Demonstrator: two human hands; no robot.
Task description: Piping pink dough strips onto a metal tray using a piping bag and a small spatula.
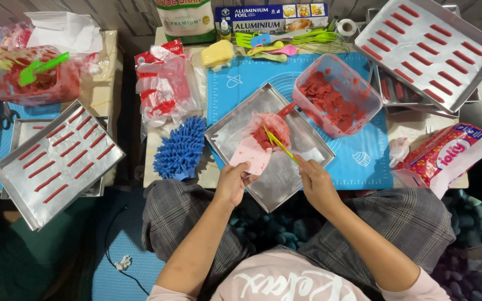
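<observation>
My left hand (232, 183) grips the lower end of a clear piping bag (255, 146) smeared pink, with red paste gathered in its upper part. The bag lies over a square metal tray (285, 178) on the blue mat. My right hand (314, 181) holds a thin yellow-green spatula (280, 146) whose tip reaches into the red paste in the bag. A clear tub (337, 95) of the same red paste stands just beyond the tray, to the right, with a red tool leaning at its near corner.
A blue fluffy mitt (181, 147) lies left of the tray. Metal trays with rows of red strips sit far left (57, 161) and back right (428, 47). A printed candy bag (444, 156) lies right; plastic bags, foil box and green utensils line the back edge.
</observation>
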